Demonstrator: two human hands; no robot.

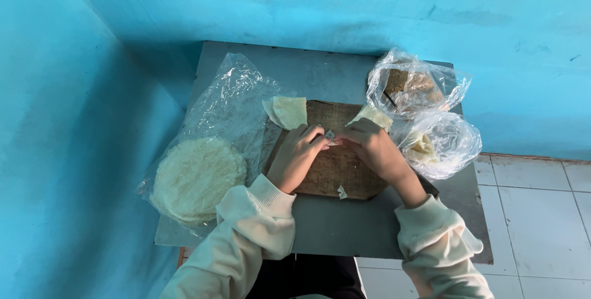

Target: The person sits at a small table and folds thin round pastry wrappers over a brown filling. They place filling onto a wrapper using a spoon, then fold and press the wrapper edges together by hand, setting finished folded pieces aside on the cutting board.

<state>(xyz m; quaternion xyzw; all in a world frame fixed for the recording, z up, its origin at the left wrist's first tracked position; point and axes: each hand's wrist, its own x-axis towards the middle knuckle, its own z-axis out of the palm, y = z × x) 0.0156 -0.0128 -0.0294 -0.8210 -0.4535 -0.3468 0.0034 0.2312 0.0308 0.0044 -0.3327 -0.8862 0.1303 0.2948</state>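
1. My left hand (297, 154) and right hand (372, 145) pinch a small pale scrap (330, 135) between fingertips, above the wooden board (332, 169).
2. The scrap is too small to tell which way it points.
3. Cut pale wedges (287, 112) lie at the board's far edge.

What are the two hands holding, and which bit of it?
The left hand and right hand pinch a small pale piece between their fingertips, above the wooden board. Which edge they hold cannot be told.
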